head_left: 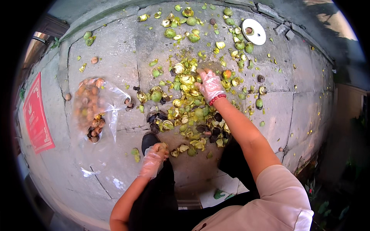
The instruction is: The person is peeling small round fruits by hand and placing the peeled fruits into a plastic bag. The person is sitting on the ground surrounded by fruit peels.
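Evidently, the left hand [155,154] is curled by the shoe [147,141], any hold hidden; nuts [95,127] in the bag [114,107] could be spilled if its plastic is snagged; beyond, husks [187,79] are reached by the right hand [211,85], fingers half-bent, grip unclear; nuts could be lost if these are stirred

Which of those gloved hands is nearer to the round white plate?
Right. The right hand is at the broken green husks, below and left of the plate; the left hand is farther back, near the black shoe.
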Available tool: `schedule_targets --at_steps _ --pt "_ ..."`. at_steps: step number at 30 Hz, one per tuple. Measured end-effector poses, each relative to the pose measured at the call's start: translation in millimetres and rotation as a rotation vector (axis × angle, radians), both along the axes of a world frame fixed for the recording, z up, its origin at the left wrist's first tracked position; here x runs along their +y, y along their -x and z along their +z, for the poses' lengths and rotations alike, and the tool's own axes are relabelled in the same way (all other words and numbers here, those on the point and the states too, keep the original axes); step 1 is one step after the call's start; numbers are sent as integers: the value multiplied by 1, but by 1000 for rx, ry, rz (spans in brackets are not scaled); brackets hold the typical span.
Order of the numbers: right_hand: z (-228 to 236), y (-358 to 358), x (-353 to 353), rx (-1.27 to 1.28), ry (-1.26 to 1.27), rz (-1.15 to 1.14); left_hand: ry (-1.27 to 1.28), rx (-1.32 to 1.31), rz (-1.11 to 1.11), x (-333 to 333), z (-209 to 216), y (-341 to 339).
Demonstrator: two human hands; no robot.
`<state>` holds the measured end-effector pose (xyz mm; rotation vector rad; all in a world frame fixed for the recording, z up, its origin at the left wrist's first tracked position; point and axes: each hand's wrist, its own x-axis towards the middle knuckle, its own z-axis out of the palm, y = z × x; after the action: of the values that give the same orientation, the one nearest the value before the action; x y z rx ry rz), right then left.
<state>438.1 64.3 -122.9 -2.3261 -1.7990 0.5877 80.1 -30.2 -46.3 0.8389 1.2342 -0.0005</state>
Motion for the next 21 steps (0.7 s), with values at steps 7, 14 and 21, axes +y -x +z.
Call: schedule_targets --at_steps 7,14,21 --pt "200 -55 110 653 -668 36 -5 11 112 -3 -4 13" --pt "268 -55 14 566 -1780 32 31 47 120 4 8 9" --pt "57 -26 -55 188 -367 -298 -76 24 31 -2 -3 15"
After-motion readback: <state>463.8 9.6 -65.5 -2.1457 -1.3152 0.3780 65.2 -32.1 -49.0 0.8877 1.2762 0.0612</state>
